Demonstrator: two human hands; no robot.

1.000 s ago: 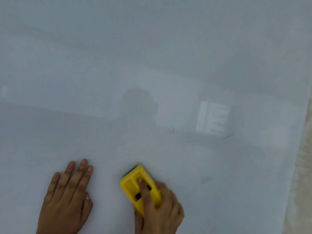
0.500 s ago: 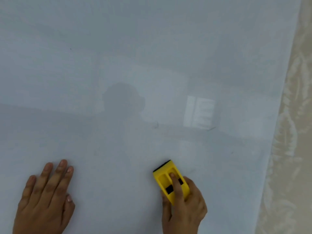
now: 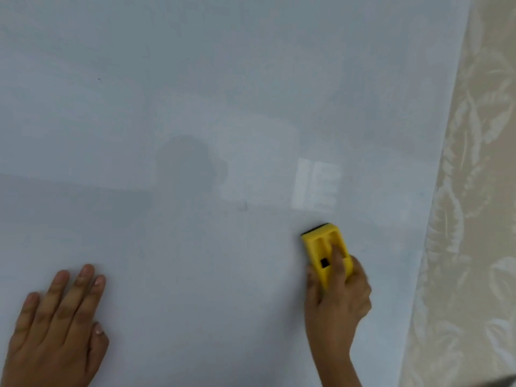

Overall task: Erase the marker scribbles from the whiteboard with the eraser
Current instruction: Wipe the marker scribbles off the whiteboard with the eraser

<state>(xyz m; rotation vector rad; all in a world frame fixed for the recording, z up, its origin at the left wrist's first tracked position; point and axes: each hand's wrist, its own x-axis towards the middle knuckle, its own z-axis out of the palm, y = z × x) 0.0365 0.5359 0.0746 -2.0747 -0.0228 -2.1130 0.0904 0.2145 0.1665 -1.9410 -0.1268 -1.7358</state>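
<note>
Soft, even, fairly dim light; whole frame slightly blurred. Whiteboard point(image 3: 223, 79) glossy: bright window-like glare patch point(image 3: 317, 185) right of centre, dark head-shaped reflection point(image 3: 190, 166) mid-frame. Right hand point(image 3: 337, 300) blurred.

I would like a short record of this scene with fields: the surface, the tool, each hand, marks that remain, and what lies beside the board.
surface: whiteboard, glossy, with reflections
tool: yellow eraser, dark pad down on the board, toward its right side
right hand: grips the eraser, one finger laid along its top
left hand: flat on the board at lower left, fingers spread, holds nothing
marks: a faint small mark near the middle; a tiny speck at upper left; no clear scribbles
beside board: beige cloth with leaf pattern, on the right
</note>
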